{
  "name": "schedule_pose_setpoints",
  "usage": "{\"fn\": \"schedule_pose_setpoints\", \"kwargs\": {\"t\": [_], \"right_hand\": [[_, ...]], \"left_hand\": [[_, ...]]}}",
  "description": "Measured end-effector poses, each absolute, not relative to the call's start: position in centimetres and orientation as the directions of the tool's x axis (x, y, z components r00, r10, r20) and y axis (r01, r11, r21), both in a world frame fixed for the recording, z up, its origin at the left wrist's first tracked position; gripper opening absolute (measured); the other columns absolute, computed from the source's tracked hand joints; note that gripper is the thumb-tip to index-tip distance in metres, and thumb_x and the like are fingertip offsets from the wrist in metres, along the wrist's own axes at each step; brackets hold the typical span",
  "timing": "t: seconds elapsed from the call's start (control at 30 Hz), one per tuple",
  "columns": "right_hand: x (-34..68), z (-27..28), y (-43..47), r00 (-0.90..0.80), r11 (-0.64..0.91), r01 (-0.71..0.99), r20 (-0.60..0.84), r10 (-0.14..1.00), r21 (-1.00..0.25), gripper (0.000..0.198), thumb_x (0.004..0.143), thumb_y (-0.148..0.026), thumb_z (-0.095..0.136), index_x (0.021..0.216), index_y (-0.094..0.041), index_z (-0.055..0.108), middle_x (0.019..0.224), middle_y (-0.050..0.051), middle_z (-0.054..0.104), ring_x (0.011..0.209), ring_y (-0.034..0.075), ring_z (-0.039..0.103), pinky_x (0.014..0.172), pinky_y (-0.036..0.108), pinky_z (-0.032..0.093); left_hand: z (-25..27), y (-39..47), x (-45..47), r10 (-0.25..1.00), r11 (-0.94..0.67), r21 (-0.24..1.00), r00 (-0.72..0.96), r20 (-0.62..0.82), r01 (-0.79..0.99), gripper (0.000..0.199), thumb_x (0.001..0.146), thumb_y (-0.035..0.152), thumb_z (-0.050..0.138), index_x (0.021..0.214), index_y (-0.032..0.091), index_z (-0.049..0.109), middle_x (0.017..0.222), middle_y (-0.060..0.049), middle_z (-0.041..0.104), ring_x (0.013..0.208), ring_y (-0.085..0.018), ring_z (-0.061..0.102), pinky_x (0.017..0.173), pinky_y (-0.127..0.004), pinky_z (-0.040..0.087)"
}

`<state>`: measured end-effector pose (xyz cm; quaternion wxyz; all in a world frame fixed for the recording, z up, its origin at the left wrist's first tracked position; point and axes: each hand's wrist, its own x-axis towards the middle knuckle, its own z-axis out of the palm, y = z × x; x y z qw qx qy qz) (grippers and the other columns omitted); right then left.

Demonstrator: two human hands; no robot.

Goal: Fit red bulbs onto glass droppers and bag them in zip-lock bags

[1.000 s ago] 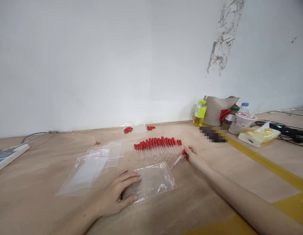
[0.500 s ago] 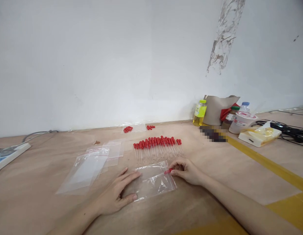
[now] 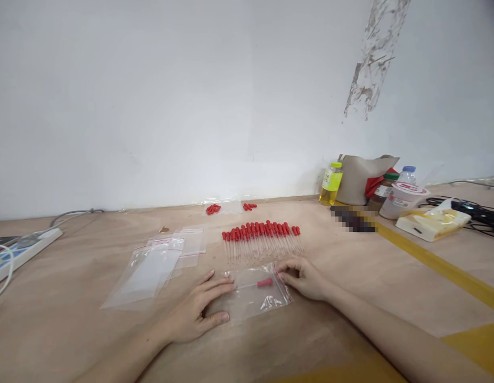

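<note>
A clear zip-lock bag (image 3: 247,306) lies flat in front of me, its red-lined mouth to the right. Inside it is a dropper with a red rubber bulb (image 3: 265,282), the thin clear tube pointing left. My left hand (image 3: 199,308) rests on the bag's left end with fingers spread. At the mouth, my right hand (image 3: 301,277) has thumb and fingertips closed on the bag's edge. Just beyond the bag is a row of red-bulbed droppers (image 3: 258,239), tubes toward me.
Empty zip-lock bags (image 3: 151,271) overlap at the left. Loose red bulbs (image 3: 213,209) lie near the wall. A power strip (image 3: 31,252) is far left. At the right are a yellow drink bottle (image 3: 330,183), a lidded cup (image 3: 402,201), a tissue pack (image 3: 433,221) and black cables (image 3: 478,213).
The red-bulbed dropper has gone left, fully into the bag, and my right hand has let go of it. My left hand stays on the bag's left end. The view has shifted slightly.
</note>
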<state>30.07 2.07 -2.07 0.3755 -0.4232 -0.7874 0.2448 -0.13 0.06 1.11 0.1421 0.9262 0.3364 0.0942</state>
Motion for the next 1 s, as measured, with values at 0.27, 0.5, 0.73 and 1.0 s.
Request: {"fn": "schedule_pose_setpoints", "kwargs": {"t": [0.27, 0.5, 0.73, 1.0], "right_hand": [[36.0, -0.6, 10.7, 0.387, -0.187, 0.717, 0.16, 0.908, -0.672, 0.022, 0.068, -0.028, 0.058, 0.085, -0.013, 0.057, 0.082, 0.008, 0.063, 0.076, 0.017, 0.057, 0.061, 0.022, 0.04], [35.6, 0.0, 16.0, 0.432, -0.41, 0.642, -0.135, 0.891, -0.649, 0.025, 0.056, -0.027, 0.071, 0.049, -0.016, 0.05, 0.044, 0.002, 0.049, 0.05, 0.017, 0.052, 0.04, 0.022, 0.031], [35.7, 0.3, 16.6, 0.374, -0.514, 0.451, -0.368, 0.851, -0.73, 0.033, 0.062, -0.028, 0.07, 0.049, -0.016, 0.043, 0.036, -0.006, 0.035, 0.035, 0.006, 0.034, 0.031, 0.016, 0.02], [37.1, 0.6, 15.6, 0.307, -0.531, 0.242, -0.456, 0.836, -0.812, 0.036, 0.085, -0.028, 0.042, 0.051, -0.015, 0.041, 0.036, -0.005, 0.034, 0.029, 0.002, 0.025, 0.028, 0.012, 0.017]], "left_hand": [[0.9, 0.2, -0.4, 0.633, -0.747, 0.332, 0.769, 0.089, 0.576, 0.048, 0.087, 0.041, 0.042, 0.132, 0.031, 0.031, 0.135, -0.001, 0.038, 0.125, -0.021, 0.031, 0.106, -0.047, 0.018], [0.7, 0.3, -0.4, 0.631, -0.748, 0.345, 0.769, 0.104, 0.567, 0.047, 0.087, 0.04, 0.043, 0.132, 0.031, 0.031, 0.134, -0.001, 0.04, 0.124, -0.02, 0.034, 0.107, -0.045, 0.018], [0.6, 0.3, -0.4, 0.626, -0.751, 0.354, 0.772, 0.113, 0.557, 0.045, 0.086, 0.04, 0.043, 0.13, 0.03, 0.035, 0.133, -0.001, 0.041, 0.123, -0.02, 0.035, 0.106, -0.045, 0.019], [0.5, 0.3, -0.4, 0.634, -0.747, 0.354, 0.764, 0.124, 0.563, 0.048, 0.086, 0.041, 0.044, 0.131, 0.029, 0.033, 0.132, -0.001, 0.042, 0.123, -0.021, 0.035, 0.106, -0.045, 0.019]]}}
